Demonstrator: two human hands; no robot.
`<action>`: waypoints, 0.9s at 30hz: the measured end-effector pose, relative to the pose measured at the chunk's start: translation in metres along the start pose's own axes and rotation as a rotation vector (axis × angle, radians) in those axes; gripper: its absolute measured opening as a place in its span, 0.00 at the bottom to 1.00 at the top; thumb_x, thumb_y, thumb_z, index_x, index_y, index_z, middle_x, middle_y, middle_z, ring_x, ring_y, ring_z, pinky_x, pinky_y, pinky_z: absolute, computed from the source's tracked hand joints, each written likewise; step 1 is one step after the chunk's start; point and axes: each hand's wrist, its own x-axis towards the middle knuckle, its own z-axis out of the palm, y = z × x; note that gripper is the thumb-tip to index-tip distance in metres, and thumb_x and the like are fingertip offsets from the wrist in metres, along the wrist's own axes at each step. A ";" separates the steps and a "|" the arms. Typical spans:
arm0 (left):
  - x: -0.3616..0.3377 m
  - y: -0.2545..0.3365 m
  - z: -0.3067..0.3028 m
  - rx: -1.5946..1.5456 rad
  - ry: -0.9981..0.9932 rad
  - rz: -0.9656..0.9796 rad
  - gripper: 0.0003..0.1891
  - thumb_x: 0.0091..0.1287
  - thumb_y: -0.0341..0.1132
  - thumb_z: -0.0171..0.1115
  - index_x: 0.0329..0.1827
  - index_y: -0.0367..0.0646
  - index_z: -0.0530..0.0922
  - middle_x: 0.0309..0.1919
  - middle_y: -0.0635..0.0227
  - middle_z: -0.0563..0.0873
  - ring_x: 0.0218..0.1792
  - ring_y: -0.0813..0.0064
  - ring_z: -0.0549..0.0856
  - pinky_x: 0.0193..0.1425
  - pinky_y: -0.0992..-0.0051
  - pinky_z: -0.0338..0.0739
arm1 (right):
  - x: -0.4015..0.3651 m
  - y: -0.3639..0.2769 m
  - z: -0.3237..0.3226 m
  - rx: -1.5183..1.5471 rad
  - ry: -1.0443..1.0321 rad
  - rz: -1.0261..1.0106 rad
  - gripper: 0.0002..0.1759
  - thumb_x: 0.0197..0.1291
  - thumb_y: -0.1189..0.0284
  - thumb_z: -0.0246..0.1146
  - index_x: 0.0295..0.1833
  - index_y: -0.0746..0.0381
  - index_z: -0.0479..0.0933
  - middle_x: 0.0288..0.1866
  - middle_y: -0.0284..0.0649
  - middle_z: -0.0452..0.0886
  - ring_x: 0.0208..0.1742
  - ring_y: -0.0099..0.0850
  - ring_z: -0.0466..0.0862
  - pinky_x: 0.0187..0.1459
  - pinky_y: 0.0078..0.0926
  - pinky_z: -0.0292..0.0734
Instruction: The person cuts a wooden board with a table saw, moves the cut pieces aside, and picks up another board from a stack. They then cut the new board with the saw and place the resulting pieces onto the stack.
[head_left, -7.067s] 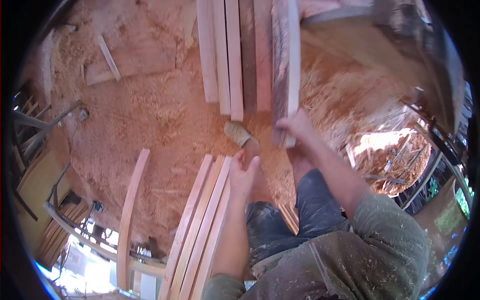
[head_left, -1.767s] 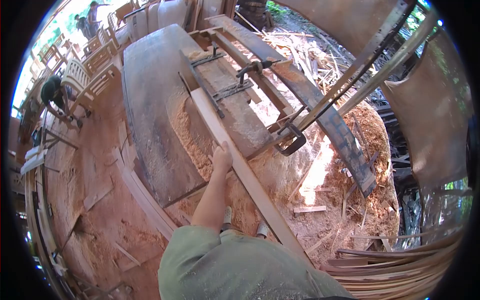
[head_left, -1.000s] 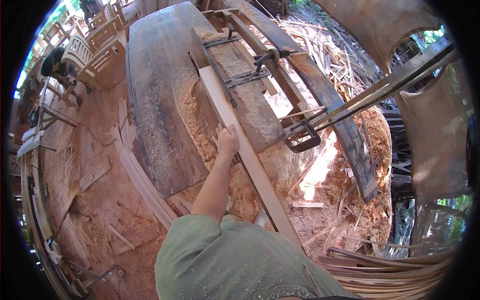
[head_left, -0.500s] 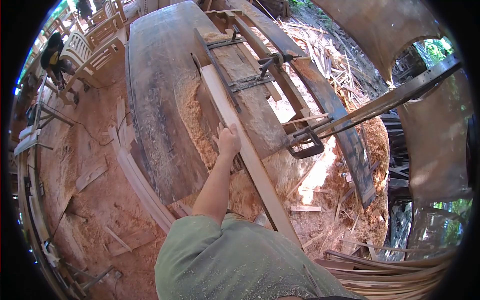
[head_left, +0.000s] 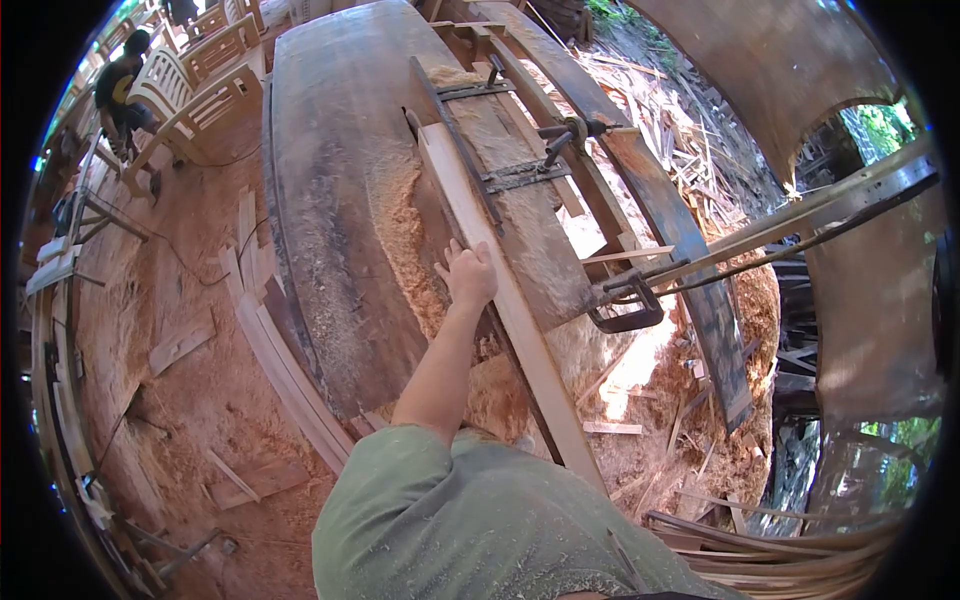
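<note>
My left hand (head_left: 471,274) rests on the left edge of a long pale wooden board (head_left: 520,330), curled against it with some fingers reaching over the tabletop. The board lies lengthwise on a broad worn work table (head_left: 330,150), its near end reaching down beside my green shirt. At its far end a thin dark blade-like piece (head_left: 411,122) stands up from the table. A dark straight metal bar (head_left: 455,145) runs along the board's right side. My right hand is out of view.
A ridge of sawdust (head_left: 405,235) lies left of the board. A black C-clamp (head_left: 630,308) grips a beam at the table's right. Wooden chairs (head_left: 195,105) and a person (head_left: 122,95) are at the far left. Long strips (head_left: 290,370) lean by the table; offcuts litter the ground.
The whole view has shifted slightly, so the table sits a little further right. My left hand stays on the board at about the same spot. The person at far left appears more upright.
</note>
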 end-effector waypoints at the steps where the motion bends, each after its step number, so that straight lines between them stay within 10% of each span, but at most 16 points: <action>1: 0.003 0.000 -0.001 0.035 0.000 -0.010 0.34 0.78 0.52 0.35 0.57 0.25 0.78 0.77 0.40 0.57 0.79 0.45 0.53 0.81 0.46 0.38 | -0.001 -0.001 0.003 -0.007 0.001 -0.002 0.40 0.63 0.39 0.53 0.58 0.67 0.74 0.54 0.51 0.82 0.45 0.46 0.83 0.54 0.45 0.79; 27: 0.065 0.004 -0.014 0.057 0.000 -0.029 0.35 0.78 0.54 0.35 0.61 0.26 0.76 0.78 0.40 0.53 0.79 0.42 0.50 0.80 0.44 0.42 | -0.011 -0.001 0.018 -0.027 -0.026 0.000 0.39 0.63 0.41 0.53 0.61 0.66 0.73 0.56 0.51 0.81 0.46 0.47 0.83 0.56 0.47 0.78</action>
